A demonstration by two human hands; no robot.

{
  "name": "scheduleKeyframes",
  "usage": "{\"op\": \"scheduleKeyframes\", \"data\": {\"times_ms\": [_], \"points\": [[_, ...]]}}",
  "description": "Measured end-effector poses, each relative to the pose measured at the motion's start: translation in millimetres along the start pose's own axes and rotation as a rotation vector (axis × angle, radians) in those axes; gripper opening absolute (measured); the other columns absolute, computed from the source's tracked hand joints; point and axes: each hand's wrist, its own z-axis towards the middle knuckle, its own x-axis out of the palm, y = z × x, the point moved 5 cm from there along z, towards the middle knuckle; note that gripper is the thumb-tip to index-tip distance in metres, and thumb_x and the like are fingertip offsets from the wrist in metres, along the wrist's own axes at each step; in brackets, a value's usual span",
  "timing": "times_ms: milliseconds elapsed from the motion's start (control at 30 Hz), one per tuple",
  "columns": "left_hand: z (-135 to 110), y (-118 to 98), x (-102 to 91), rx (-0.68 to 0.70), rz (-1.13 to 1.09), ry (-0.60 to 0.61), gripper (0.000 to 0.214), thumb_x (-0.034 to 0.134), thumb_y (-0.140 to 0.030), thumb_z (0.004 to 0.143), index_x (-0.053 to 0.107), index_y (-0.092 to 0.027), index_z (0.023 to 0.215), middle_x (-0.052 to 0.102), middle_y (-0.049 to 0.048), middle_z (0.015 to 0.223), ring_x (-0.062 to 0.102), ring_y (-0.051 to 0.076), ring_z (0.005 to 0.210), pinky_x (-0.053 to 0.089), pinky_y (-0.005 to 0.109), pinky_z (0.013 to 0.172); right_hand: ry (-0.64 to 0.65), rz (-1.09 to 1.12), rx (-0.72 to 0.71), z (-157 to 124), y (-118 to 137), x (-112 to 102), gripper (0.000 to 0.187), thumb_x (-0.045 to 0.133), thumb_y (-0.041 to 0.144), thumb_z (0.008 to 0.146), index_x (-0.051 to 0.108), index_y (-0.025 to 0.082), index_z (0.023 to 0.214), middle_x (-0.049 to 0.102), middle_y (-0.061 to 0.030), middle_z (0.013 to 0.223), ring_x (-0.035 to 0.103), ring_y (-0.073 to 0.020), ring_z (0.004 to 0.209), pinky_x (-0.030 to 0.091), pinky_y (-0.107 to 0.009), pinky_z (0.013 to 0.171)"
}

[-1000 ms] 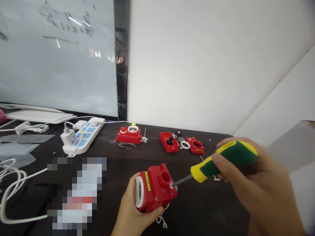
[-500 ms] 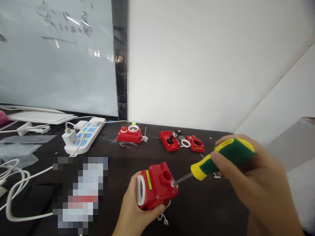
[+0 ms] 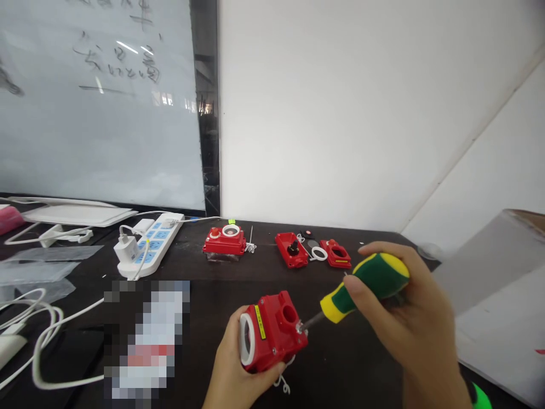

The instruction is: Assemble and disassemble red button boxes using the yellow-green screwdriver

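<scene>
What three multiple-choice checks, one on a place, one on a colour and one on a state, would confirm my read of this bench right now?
1. Where is the tip of the screwdriver in the right hand?
A. Against the white ring
B. At a screw on the red box in the left hand
C. Inside the box's round opening

2. What colours is the screwdriver's handle?
A. Red and black
B. Blue and white
C. Green and yellow

3. What state is the white charger in?
A. Plugged into the power strip
B. Held in the left hand
C. Lying inside the red box

Answers:
1. B: the shaft ends at the box's corner screw.
2. C: a green grip with yellow ends shows.
3. A: it sits on the strip's sockets.
</scene>
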Motion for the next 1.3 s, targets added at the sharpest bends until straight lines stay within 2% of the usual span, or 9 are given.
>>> {"op": "scheduleKeyframes", "data": {"times_ms": [133, 400, 533, 733, 867, 933, 1033, 1167, 1300], "points": [[-1, -2, 0.1, -0.018, -0.010, 0.002, 0.065, 0.070, -0.019, 0.051, 0.041, -0.020, 0.110, 0.061, 0.0036, 0.101, 0.060, 0.024, 0.093, 0.049, 0.034, 0.081, -0.128, -0.001, 0.010, -5, 7, 1, 0.028, 0.059, 0.047, 0.072, 0.055, 0.022, 0.085, 0.058, 0.0009, 0.067, 0.052, -0.0110, 0.054, 0.044, -0.023, 0.051], [0, -5, -1.6, -0.062, -0.017, 0.016, 0.064, 0.073, -0.017, 0.051, 0.043, -0.022, 0.108, 0.062, 0.0008, 0.101, 0.059, 0.022, 0.093, 0.046, 0.033, 0.083, -0.081, 0.387, 0.147, -1, -8, 13, 0.050, 0.073, 0.030, 0.064, 0.050, 0.026, 0.108, 0.065, 0.0006, 0.076, 0.064, -0.0184, 0.069, 0.055, -0.031, 0.059], [0, -6, -1.7, -0.049, -0.003, 0.010, 0.064, 0.073, -0.019, 0.052, 0.043, -0.022, 0.108, 0.061, 0.0012, 0.101, 0.059, 0.022, 0.094, 0.046, 0.033, 0.082, -0.060, 0.450, 0.103, -4, -4, 18, 0.034, 0.065, 0.026, 0.074, 0.058, 0.030, 0.107, 0.063, -0.0012, 0.094, 0.063, -0.0170, 0.081, 0.055, -0.029, 0.065], [-1, -2, -3.0, -0.044, 0.041, -0.003, 0.068, 0.073, -0.017, 0.050, 0.042, -0.022, 0.110, 0.061, 0.0012, 0.102, 0.059, 0.022, 0.093, 0.045, 0.034, 0.083, 0.076, 0.710, 0.050, -10, 8, 31, 0.033, 0.044, 0.025, 0.086, 0.047, 0.032, 0.118, 0.059, -0.0019, 0.092, 0.062, -0.0171, 0.077, 0.055, -0.033, 0.063], [-1, -3, -2.8, -0.027, 0.037, -0.002, 0.067, 0.073, -0.018, 0.051, 0.042, -0.022, 0.109, 0.061, 0.0010, 0.102, 0.058, 0.022, 0.093, 0.046, 0.033, 0.083, -0.079, 0.538, 0.018, -10, 10, 29, 0.046, 0.068, 0.022, 0.070, 0.053, 0.031, 0.112, 0.058, -0.0029, 0.099, 0.060, -0.0196, 0.083, 0.053, -0.036, 0.070], [-1, -3, -2.8, -0.027, 0.037, -0.005, 0.066, 0.073, -0.017, 0.051, 0.042, -0.022, 0.109, 0.061, 0.0010, 0.102, 0.058, 0.022, 0.094, 0.046, 0.033, 0.083, -0.159, 0.477, 0.073, -10, 6, 25, 0.048, 0.069, 0.020, 0.069, 0.054, 0.030, 0.113, 0.060, -0.0035, 0.098, 0.060, -0.0207, 0.087, 0.053, -0.037, 0.074], [0, -2, -2.7, -0.047, 0.032, 0.000, 0.067, 0.073, -0.016, 0.050, 0.042, -0.022, 0.110, 0.061, 0.0011, 0.102, 0.058, 0.022, 0.094, 0.046, 0.033, 0.083, -0.053, 0.651, 0.123, -7, 0, 28, 0.047, 0.061, 0.018, 0.076, 0.045, 0.030, 0.118, 0.064, -0.0025, 0.098, 0.063, -0.0195, 0.085, 0.054, -0.038, 0.072], [0, -2, -2.5, -0.046, 0.029, -0.001, 0.067, 0.072, -0.016, 0.050, 0.042, -0.021, 0.110, 0.061, 0.0023, 0.102, 0.059, 0.023, 0.094, 0.047, 0.035, 0.083, 0.100, 0.835, 0.085, -3, -2, 31, 0.028, 0.056, 0.019, 0.079, 0.046, 0.028, 0.103, 0.062, -0.0033, 0.107, 0.064, -0.0175, 0.081, 0.054, -0.035, 0.069], [0, -3, -2.3, -0.032, 0.037, -0.016, 0.065, 0.072, -0.019, 0.050, 0.043, -0.021, 0.109, 0.062, 0.0030, 0.101, 0.060, 0.024, 0.093, 0.047, 0.036, 0.082, -0.122, 0.569, 0.025, -3, -2, 18, 0.040, 0.073, 0.017, 0.063, 0.055, 0.026, 0.098, 0.059, -0.0012, 0.097, 0.059, -0.0169, 0.082, 0.052, -0.032, 0.071]]}}
